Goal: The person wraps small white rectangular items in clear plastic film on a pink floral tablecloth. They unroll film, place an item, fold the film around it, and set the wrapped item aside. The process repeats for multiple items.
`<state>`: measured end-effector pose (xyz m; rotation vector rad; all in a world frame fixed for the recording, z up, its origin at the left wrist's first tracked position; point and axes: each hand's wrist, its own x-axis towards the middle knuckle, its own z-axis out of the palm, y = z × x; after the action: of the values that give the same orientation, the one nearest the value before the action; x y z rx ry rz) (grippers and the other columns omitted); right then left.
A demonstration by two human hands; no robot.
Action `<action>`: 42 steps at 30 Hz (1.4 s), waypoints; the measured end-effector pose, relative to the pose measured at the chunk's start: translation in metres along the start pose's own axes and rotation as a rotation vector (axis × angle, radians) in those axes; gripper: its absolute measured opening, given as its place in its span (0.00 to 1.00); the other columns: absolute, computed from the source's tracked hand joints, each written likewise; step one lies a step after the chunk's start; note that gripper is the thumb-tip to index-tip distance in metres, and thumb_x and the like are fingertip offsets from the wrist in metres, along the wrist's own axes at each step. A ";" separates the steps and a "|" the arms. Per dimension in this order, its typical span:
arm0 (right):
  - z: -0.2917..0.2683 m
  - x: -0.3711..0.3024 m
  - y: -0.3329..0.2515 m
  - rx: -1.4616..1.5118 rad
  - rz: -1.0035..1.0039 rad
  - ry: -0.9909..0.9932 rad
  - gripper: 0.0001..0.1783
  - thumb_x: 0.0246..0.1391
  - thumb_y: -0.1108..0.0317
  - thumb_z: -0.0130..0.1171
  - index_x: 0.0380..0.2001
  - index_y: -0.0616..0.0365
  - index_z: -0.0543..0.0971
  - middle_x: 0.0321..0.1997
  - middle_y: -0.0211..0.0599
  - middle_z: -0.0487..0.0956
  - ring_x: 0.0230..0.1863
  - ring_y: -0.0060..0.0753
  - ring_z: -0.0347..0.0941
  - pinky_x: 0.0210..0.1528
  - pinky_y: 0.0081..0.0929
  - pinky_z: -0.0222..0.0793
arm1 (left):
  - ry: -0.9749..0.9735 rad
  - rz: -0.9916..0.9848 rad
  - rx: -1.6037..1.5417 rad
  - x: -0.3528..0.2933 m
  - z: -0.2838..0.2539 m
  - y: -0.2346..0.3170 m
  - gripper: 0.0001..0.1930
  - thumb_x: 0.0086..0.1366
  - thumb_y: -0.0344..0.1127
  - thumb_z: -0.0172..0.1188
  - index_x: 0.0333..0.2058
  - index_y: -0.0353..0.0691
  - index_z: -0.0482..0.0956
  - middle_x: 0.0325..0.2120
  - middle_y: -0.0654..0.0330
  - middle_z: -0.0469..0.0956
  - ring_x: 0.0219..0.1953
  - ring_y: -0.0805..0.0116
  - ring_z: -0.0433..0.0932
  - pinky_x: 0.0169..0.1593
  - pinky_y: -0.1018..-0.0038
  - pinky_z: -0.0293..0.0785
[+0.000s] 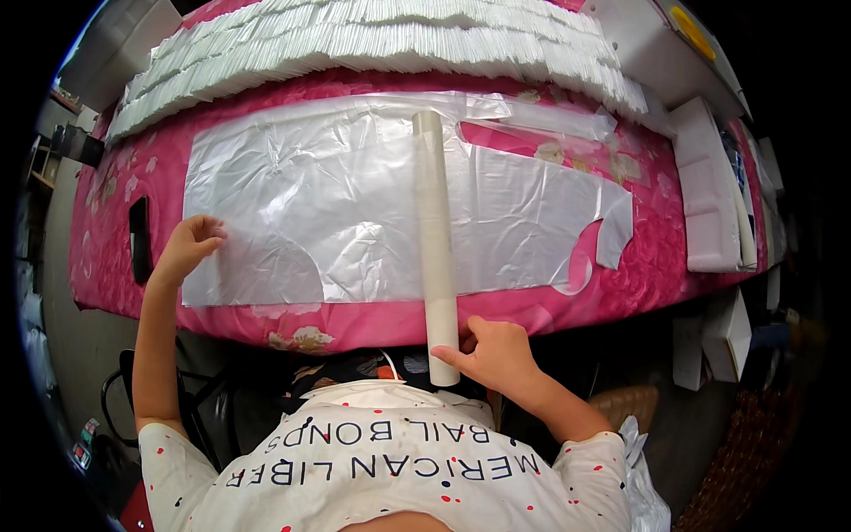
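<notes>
A long pale roll of clear plastic film (433,213) lies across the table, its near end jutting past the front edge. My right hand (496,355) grips that near end, thumb on top and fingers curled at its right side. Under and beside the roll is a flat, shiny translucent plastic sheet (532,222), with curved cut-outs and a loop at its right end. Left of the roll, the plastic (292,186) looks wrinkled and layered. My left hand (188,248) is at its left edge, thumb and fingers pinched together on the film.
Long rows of stacked white folded pieces (381,49) line the table's back. A black phone (139,239) rests on the pink flowered tablecloth (377,324) at left. White foam boxes (709,191) stand at right. A dark chair (128,390) is below left.
</notes>
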<state>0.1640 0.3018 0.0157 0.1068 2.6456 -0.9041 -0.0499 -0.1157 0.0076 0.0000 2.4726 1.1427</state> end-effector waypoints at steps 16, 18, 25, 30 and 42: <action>-0.005 0.008 -0.001 0.183 0.160 -0.294 0.23 0.47 0.51 0.60 0.28 0.65 0.79 0.21 0.43 0.78 0.23 0.34 0.77 0.27 0.27 0.69 | 0.026 0.858 0.350 -0.002 0.240 0.118 0.31 0.58 0.33 0.49 0.59 0.28 0.53 0.61 0.44 0.52 0.64 0.49 0.50 0.65 0.61 0.46; -0.008 0.014 0.006 0.189 0.160 -0.313 0.23 0.49 0.50 0.60 0.28 0.66 0.79 0.21 0.41 0.78 0.23 0.29 0.76 0.26 0.25 0.69 | 0.028 0.845 0.453 -0.002 0.243 0.116 0.32 0.58 0.35 0.48 0.60 0.27 0.51 0.62 0.43 0.50 0.65 0.48 0.47 0.66 0.59 0.43; -0.045 0.127 0.001 0.457 0.132 -0.050 0.28 0.53 0.46 0.54 0.28 0.67 0.79 0.22 0.38 0.78 0.23 0.26 0.75 0.26 0.22 0.70 | 0.056 0.824 0.592 -0.002 0.246 0.117 0.32 0.59 0.39 0.43 0.58 0.23 0.53 0.61 0.40 0.50 0.65 0.48 0.46 0.66 0.58 0.41; -0.060 0.217 0.005 1.167 0.106 -0.001 0.24 0.55 0.50 0.53 0.36 0.65 0.75 0.36 0.42 0.78 0.35 0.30 0.75 0.39 0.26 0.71 | 0.082 0.830 0.614 -0.001 0.247 0.114 0.33 0.58 0.40 0.42 0.58 0.22 0.52 0.61 0.40 0.50 0.65 0.48 0.46 0.66 0.58 0.40; -0.130 0.215 -0.032 1.621 -0.606 0.545 0.20 0.62 0.60 0.42 0.52 0.61 0.67 0.53 0.42 0.71 0.56 0.37 0.66 0.59 0.30 0.60 | 0.076 0.810 0.577 -0.002 0.249 0.110 0.33 0.58 0.40 0.42 0.58 0.22 0.53 0.61 0.40 0.49 0.66 0.48 0.45 0.66 0.59 0.39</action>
<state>-0.0821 0.3471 0.0561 -0.0967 1.4774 -3.2768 0.0253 0.1384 -0.0552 1.2252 2.8476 0.6172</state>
